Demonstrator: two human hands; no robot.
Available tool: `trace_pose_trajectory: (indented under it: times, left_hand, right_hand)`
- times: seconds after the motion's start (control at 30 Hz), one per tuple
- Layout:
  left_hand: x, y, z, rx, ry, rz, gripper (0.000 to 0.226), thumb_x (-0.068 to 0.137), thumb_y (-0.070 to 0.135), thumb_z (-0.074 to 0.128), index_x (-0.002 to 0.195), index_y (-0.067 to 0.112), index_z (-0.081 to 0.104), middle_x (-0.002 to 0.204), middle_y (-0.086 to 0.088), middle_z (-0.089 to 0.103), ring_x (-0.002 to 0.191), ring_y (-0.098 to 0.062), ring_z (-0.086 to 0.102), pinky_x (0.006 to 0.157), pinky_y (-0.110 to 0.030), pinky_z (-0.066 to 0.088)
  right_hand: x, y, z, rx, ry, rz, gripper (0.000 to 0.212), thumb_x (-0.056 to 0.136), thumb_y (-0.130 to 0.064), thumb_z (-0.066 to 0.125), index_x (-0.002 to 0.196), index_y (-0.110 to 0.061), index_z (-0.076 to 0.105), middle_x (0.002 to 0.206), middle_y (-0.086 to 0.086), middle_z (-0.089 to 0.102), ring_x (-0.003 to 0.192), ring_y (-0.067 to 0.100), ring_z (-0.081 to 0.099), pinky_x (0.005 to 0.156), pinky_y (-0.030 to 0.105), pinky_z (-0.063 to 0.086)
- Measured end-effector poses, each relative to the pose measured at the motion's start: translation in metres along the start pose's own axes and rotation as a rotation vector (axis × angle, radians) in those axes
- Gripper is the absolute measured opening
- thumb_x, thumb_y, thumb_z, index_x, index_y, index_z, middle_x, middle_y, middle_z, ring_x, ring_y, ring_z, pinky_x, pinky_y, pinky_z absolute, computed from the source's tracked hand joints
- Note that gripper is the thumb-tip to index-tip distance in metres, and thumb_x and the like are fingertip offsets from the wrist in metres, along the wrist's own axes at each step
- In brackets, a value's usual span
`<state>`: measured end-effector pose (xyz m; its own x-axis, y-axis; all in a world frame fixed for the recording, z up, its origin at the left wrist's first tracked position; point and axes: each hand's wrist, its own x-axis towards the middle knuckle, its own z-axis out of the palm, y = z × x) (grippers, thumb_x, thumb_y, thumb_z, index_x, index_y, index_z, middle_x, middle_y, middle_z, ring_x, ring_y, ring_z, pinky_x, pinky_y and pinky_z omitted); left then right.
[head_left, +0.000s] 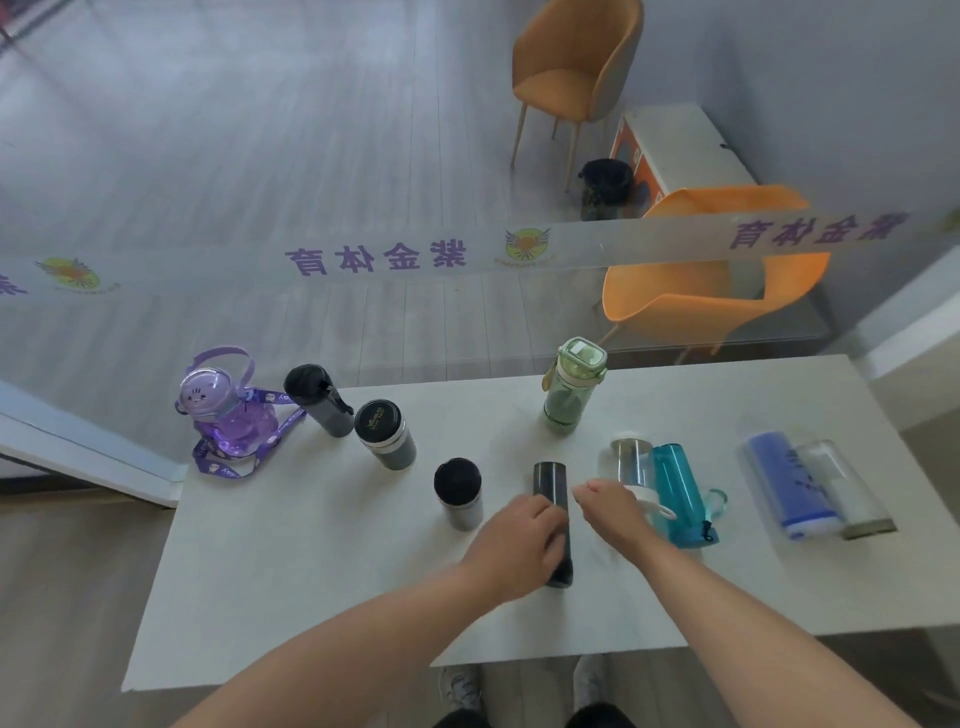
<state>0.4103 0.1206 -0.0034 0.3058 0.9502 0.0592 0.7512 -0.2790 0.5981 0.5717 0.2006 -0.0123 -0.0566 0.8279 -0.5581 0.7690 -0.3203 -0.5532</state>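
A slim dark flask (550, 486) lies flat on the white table (311, 571), its length running away from me. My left hand (519, 545) lies over its near half with fingers curled round the body. My right hand (610, 506) hovers just to the right of the flask, fingers loosely bent, holding nothing. Beside it lie a clear glass bottle (631, 460) with a white cap and a teal bottle (678, 491).
Standing bottles: a purple jug (228, 410) with strap at the far left, a grey flask (319, 400), a dark-lidded mug (387, 434), a black-capped steel cup (460, 493), a green bottle (571, 387). A blue bottle (789, 486) and a clear one (844, 488) lie right. A glass wall rises behind the table.
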Motion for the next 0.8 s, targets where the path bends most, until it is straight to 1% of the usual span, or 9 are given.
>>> trace_pose_trajectory:
  times: [0.07,0.17,0.23,0.3,0.43,0.5,0.6,0.7,0.8]
  left_hand:
    - [-0.004,-0.003,0.021,-0.056,-0.089,-0.266,0.025,0.095,0.031,0.051,0.117,0.021,0.058,0.115,0.004,0.056,0.108,-0.019,0.052,0.085,-0.034,0.049]
    - [-0.011,-0.013,0.054,-0.111,-0.166,-0.575,0.048,0.095,0.036,0.055,0.140,0.023,0.043,0.138,0.002,0.045,0.126,-0.017,0.045,0.104,-0.031,0.041]
    - [-0.015,-0.017,0.076,-0.200,-0.195,-0.742,0.064,0.090,0.038,0.060,0.146,0.022,0.034,0.146,0.000,0.038,0.130,-0.016,0.043,0.105,-0.028,0.037]
    - [-0.020,-0.018,0.093,-0.308,-0.217,-0.850,0.072,0.083,0.039,0.065,0.145,0.026,0.031,0.144,0.002,0.040,0.123,-0.014,0.048,0.098,-0.024,0.040]
    - [-0.034,-0.010,0.121,-0.320,-0.234,-0.849,0.067,0.081,0.033,0.068,0.136,0.030,0.030,0.132,0.003,0.051,0.112,-0.013,0.054,0.094,-0.027,0.047]
    - [-0.038,-0.002,0.128,-0.289,-0.198,-0.837,0.062,0.084,0.027,0.068,0.134,0.032,0.031,0.131,0.002,0.052,0.113,-0.013,0.054,0.097,-0.029,0.046]
    - [-0.041,0.007,0.129,-0.295,-0.109,-0.844,0.052,0.086,0.030,0.069,0.127,0.035,0.036,0.122,0.001,0.056,0.107,-0.012,0.056,0.095,-0.031,0.049]
    - [-0.037,0.014,0.115,-0.308,0.019,-0.841,0.043,0.088,0.035,0.069,0.120,0.037,0.042,0.113,0.006,0.056,0.102,-0.003,0.057,0.090,-0.024,0.049]
    - [-0.031,0.022,0.099,-0.316,0.139,-0.799,0.033,0.089,0.034,0.067,0.114,0.036,0.045,0.113,0.010,0.050,0.098,-0.003,0.058,0.089,-0.024,0.052]
  right_hand:
    - [0.002,0.021,-0.001,-0.043,-0.035,0.022,0.018,0.098,-0.001,0.043,0.087,-0.015,0.044,0.097,0.011,0.064,0.079,0.020,0.053,0.067,0.029,0.043]
    - [0.006,0.043,0.012,0.019,-0.029,0.067,0.022,0.099,-0.016,0.047,0.079,-0.010,0.053,0.079,0.007,0.058,0.071,0.020,0.052,0.069,0.032,0.045]
    - [0.012,0.057,0.021,0.092,-0.102,0.079,0.019,0.102,-0.021,0.048,0.088,-0.011,0.058,0.084,0.006,0.060,0.079,0.021,0.060,0.077,0.037,0.053]
    - [0.016,0.069,0.032,0.133,-0.249,0.081,0.010,0.102,-0.028,0.051,0.108,-0.021,0.054,0.098,0.002,0.063,0.089,0.017,0.064,0.084,0.036,0.055]
    - [0.017,0.082,0.042,0.227,-0.446,0.109,0.042,0.095,-0.025,0.057,0.127,-0.031,0.030,0.107,-0.002,0.060,0.091,0.009,0.059,0.084,0.032,0.044]
    - [0.016,0.089,0.045,0.224,-0.489,0.129,0.049,0.091,-0.020,0.059,0.129,-0.028,0.029,0.106,0.000,0.060,0.093,0.012,0.061,0.086,0.032,0.048]
    - [0.013,0.091,0.039,0.255,-0.524,0.135,0.053,0.087,-0.014,0.061,0.130,-0.024,0.033,0.109,0.009,0.063,0.097,0.021,0.064,0.090,0.038,0.054]
    - [0.009,0.080,0.021,0.287,-0.551,0.097,0.049,0.088,-0.010,0.059,0.131,-0.023,0.038,0.110,0.010,0.063,0.099,0.021,0.062,0.083,0.033,0.049]
    - [0.007,0.066,0.004,0.302,-0.599,0.057,0.043,0.092,-0.017,0.057,0.131,-0.027,0.041,0.109,0.013,0.069,0.104,0.024,0.066,0.085,0.038,0.053]
